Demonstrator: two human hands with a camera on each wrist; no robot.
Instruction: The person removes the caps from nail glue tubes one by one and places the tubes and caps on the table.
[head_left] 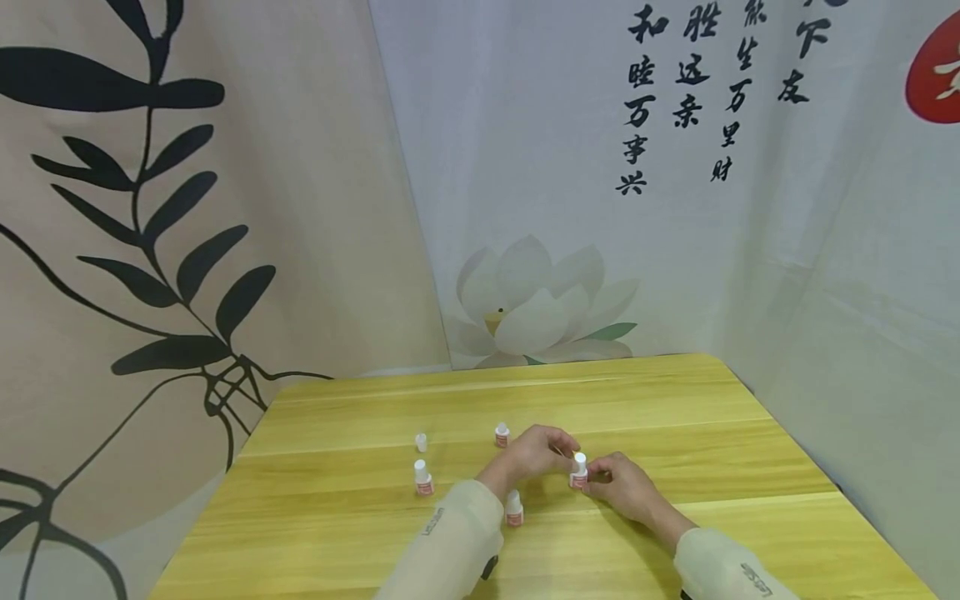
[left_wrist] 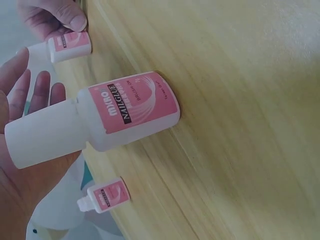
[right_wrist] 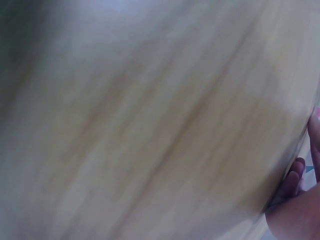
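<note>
A white nail glue bottle with a pink label [head_left: 579,479] stands between the two hands in the head view. My right hand [head_left: 624,487] pinches its lower part from the right, the thumb lying on the label in the left wrist view. My left hand [head_left: 542,452] reaches over from the left with loosely extended fingers, fingertips right at the white cap. Close beside the left wrist is another capped nail glue bottle [left_wrist: 135,107], large in the left wrist view and partly covering that hand. In the right wrist view, only part of a hand [right_wrist: 295,215] shows at the right edge.
Further back stands a nail glue bottle [head_left: 502,435] with a narrow white tip. On the left are another capped bottle [head_left: 423,478] and a small white piece like a cap [head_left: 421,442]. The wooden table [head_left: 337,542] meets printed curtains [head_left: 345,208] behind it.
</note>
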